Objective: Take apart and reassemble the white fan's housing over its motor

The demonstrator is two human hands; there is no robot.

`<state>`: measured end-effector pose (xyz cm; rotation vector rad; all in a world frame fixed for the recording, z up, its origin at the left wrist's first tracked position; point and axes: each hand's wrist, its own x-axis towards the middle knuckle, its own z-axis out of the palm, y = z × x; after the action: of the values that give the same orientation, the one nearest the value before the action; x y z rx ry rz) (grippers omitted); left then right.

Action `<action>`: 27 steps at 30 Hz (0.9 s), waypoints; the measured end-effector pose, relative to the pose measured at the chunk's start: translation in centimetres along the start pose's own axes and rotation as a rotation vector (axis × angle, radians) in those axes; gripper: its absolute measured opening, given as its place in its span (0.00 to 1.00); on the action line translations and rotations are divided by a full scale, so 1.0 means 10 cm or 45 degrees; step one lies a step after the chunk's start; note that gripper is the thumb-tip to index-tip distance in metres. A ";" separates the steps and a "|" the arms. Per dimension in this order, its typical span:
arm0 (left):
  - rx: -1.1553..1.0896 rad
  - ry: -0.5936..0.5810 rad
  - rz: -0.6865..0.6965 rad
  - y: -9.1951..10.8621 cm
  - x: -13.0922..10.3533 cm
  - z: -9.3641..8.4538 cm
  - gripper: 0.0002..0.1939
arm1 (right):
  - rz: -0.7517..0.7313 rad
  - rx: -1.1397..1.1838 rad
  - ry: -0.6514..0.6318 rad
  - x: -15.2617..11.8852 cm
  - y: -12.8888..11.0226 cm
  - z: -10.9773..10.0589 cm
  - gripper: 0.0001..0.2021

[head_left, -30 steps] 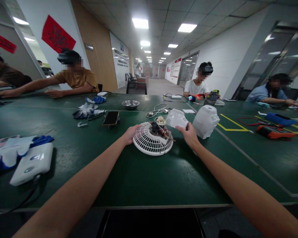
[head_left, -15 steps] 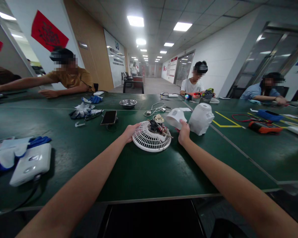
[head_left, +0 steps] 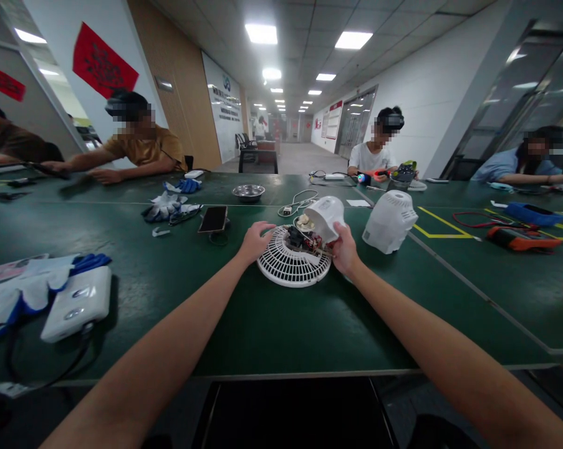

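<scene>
A round white fan grille (head_left: pixel 293 269) lies on the green table, with a dark motor (head_left: pixel 297 237) and loose wires exposed at its centre. At the grille's left edge is my left hand (head_left: pixel 254 242), its fingers apart and holding nothing. My right hand (head_left: pixel 345 251) grips a white plastic motor cover (head_left: pixel 327 215) by its right side. The cover is tilted over the back right of the motor and hides part of it. Whether it touches the motor, I cannot tell. To the right stands a larger white plastic housing (head_left: pixel 390 223) with slots on top.
A phone (head_left: pixel 214 219), gloves (head_left: pixel 166 204) and a metal bowl (head_left: pixel 248 193) lie to the back left. A white power bank (head_left: pixel 78 305) with a cable is at the left. An orange multimeter (head_left: pixel 523 239) sits at the right. Several people sit around the table.
My right hand has brought the motor cover leftward over the motor. My left hand's fingers have come off the grille's rim and spread. The view has shifted slightly.
</scene>
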<state>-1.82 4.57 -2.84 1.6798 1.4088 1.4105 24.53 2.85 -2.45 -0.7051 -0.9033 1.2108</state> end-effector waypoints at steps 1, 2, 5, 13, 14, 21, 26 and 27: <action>0.047 -0.039 0.110 0.04 -0.02 -0.01 0.14 | -0.020 -0.031 0.000 -0.01 -0.01 0.01 0.29; 0.043 -0.097 0.175 0.08 -0.05 -0.01 0.15 | -0.046 -0.073 0.003 -0.02 -0.01 0.02 0.30; -0.046 -0.209 0.218 0.20 -0.12 0.01 0.18 | -0.117 -0.195 -0.013 -0.05 -0.02 0.05 0.35; 0.041 -0.252 0.298 0.29 -0.17 0.03 0.13 | -0.328 -0.662 -0.244 -0.20 -0.13 0.08 0.43; 0.033 -0.250 0.287 0.30 -0.17 0.03 0.13 | -0.344 -0.726 -0.284 -0.21 -0.14 0.08 0.44; 0.099 -0.235 0.333 0.32 -0.18 0.02 0.12 | -0.446 -0.837 -0.404 -0.20 -0.16 0.03 0.44; 0.090 -0.197 0.300 0.30 -0.19 0.03 0.11 | -0.461 -0.879 -0.425 -0.17 -0.19 0.01 0.45; 0.068 -0.193 0.284 0.31 -0.19 0.03 0.11 | -0.464 -0.894 -0.420 -0.17 -0.19 0.01 0.45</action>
<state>-0.20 1.88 -0.96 1.9842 1.2159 1.3383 25.20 0.73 -1.14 -0.8496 -1.6929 0.6755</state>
